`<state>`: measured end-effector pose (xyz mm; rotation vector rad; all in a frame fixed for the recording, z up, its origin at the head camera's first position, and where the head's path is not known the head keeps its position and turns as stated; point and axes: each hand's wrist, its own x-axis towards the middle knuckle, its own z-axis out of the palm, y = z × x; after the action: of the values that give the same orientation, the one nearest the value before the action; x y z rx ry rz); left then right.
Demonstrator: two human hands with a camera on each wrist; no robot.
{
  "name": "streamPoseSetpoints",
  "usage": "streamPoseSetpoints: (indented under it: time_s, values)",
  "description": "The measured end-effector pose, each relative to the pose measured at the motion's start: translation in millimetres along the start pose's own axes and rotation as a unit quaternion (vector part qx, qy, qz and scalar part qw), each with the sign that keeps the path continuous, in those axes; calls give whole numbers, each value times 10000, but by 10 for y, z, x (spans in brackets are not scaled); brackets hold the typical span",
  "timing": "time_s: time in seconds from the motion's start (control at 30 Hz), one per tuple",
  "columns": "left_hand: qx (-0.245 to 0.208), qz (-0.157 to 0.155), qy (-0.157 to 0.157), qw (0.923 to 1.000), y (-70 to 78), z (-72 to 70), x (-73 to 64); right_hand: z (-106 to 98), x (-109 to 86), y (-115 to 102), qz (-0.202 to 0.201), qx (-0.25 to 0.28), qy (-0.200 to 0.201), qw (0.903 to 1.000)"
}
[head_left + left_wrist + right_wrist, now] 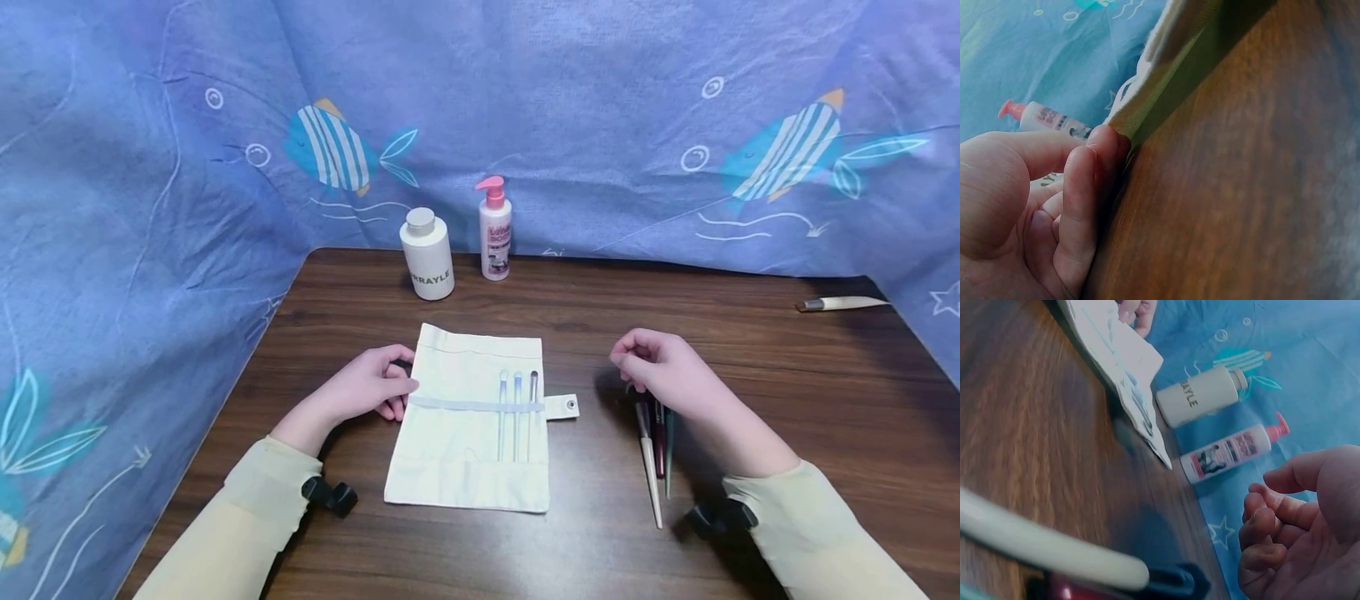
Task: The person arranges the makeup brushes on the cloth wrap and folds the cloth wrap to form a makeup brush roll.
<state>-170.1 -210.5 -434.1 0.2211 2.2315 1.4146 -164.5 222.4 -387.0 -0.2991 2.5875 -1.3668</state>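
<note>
A cream cloth brush roll (pixel 453 367) lies unfolded on the table, its snap tab (pixel 562 407) sticking out to the right. Three slim makeup brushes (pixel 517 433) stand side by side under its elastic band, at the right half. My left hand (pixel 367 385) pinches the roll's left edge between thumb and fingers; the left wrist view shows that edge lifted off the wood. Over the table to the right, my right hand (pixel 671 371) hovers with loosely curled fingers and holds nothing. Partly hidden beneath it lie a cream-handled brush (pixel 651 475), a dark red one (pixel 660 446) and a green one (pixel 670 467).
At the back of the brown table (pixel 337 308) stand a white bottle (pixel 429 260) and a white pump bottle (pixel 496 242) with a pink top. Another pale brush (pixel 843 303) lies by the far right edge. A blue fish-print cloth (pixel 585 125) hangs behind.
</note>
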Motion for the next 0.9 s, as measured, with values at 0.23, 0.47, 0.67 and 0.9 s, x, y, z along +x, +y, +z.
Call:
streamPoseSetpoints:
  time_s: [0.23, 0.47, 0.67, 0.9]
  values:
    - [-24, 40, -8, 10000, -4, -5, -13, -82, -43, 140, -62, -236, 120, 9996]
    - [-25, 58, -18, 10000, -7, -9, -1, -216, -105, 184, 26, -362, -61, 9993]
    - [38, 5, 37, 10000, -4, -21, -9, -368, -110, 244, 131, -566, -596, 9965]
    - [5, -48, 39, 10000, 3, 2, -18, -520, -113, 381, 476, -980, -1028, 9887]
